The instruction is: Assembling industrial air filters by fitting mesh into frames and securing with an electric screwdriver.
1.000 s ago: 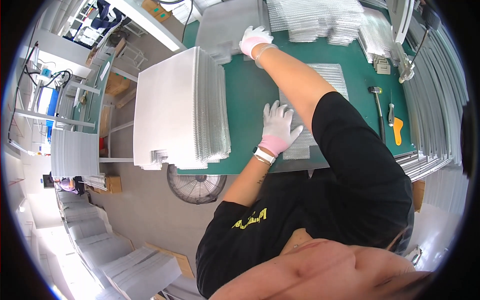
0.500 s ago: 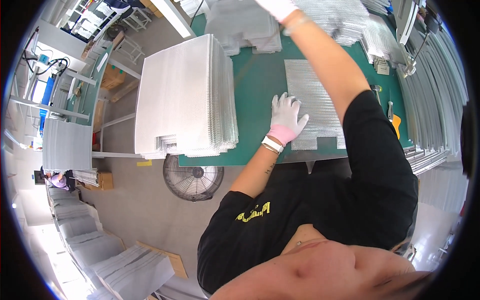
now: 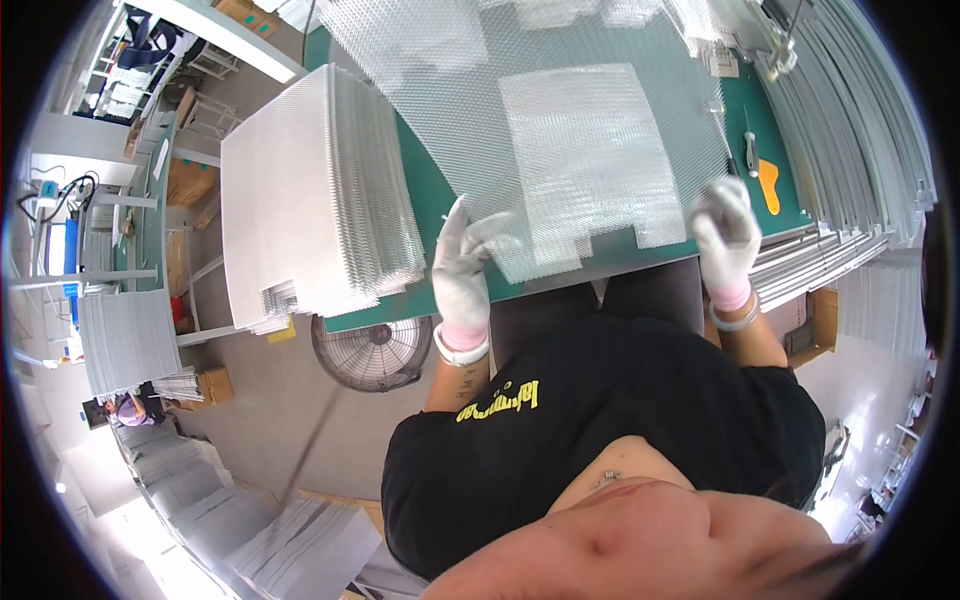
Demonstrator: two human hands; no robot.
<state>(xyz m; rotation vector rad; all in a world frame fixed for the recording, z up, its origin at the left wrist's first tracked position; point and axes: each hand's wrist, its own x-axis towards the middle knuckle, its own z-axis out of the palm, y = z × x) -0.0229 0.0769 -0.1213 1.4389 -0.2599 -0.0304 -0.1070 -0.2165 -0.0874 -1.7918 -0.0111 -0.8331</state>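
A large translucent textured sheet [image 3: 455,120], like bubble wrap, spreads over the table. Through it shows a smaller silvery sheet [image 3: 590,150] with a notched near edge. At the large sheet's near left corner is my left hand [image 3: 462,265], in a white glove with a pink cuff. Its fingers are spread, some of them over the sheet. My right hand [image 3: 728,235], gloved the same way, is by the sheet's near right edge. Its fingers are bent and their tips smeared, so whether they grip the edge cannot be made out.
A tall stack of white sheets [image 3: 300,190] stands on the green table [image 3: 415,170] at the left. An orange tool [image 3: 768,187] and a grey-handled tool [image 3: 750,155] lie on the right. Long pale strips [image 3: 850,130] line the right side. A fan [image 3: 370,350] stands below.
My right hand has come back from the far side to the near right edge. The large sheet now covers the smaller one. My left hand has moved left, off the smaller sheet.
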